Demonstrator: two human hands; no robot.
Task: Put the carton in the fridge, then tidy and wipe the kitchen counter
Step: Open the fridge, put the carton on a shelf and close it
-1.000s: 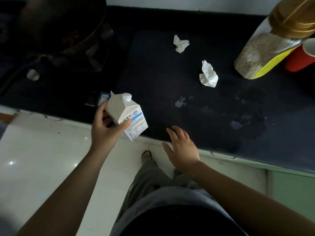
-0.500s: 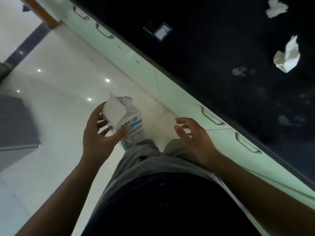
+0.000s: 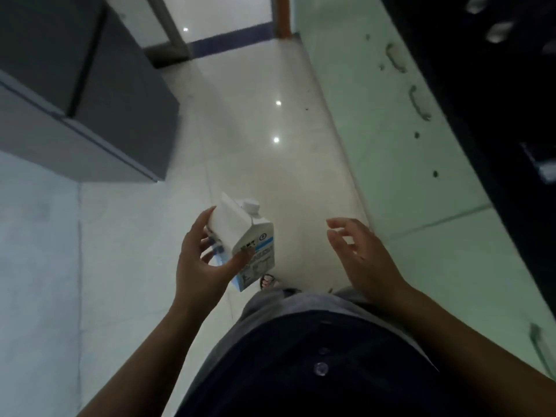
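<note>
A small white carton [image 3: 244, 236] with a white screw cap and a blue label hangs over the floor, tilted, near the middle of the view. My left hand [image 3: 202, 260] grips it from the left and below. To its right my right hand [image 3: 361, 257] is held out, holding nothing, fingers spread. A grey fridge [image 3: 75, 94] stands at the upper left, its doors closed. The dark kitchen counter [image 3: 496, 94] runs along the right edge, blurred, with pale shapes on it at the top right.
Pale green cabinet fronts [image 3: 391, 139] with handles run below the counter on the right. Glossy white floor tiles [image 3: 255, 121] stretch ahead between fridge and cabinets towards a doorway [image 3: 228, 16] at the top. A sandalled foot [image 3: 267, 281] shows beneath the carton.
The view has swung left, away from the counter towards the fridge and the floor. The carton stays in my left hand; my right hand has left the counter's edge.
</note>
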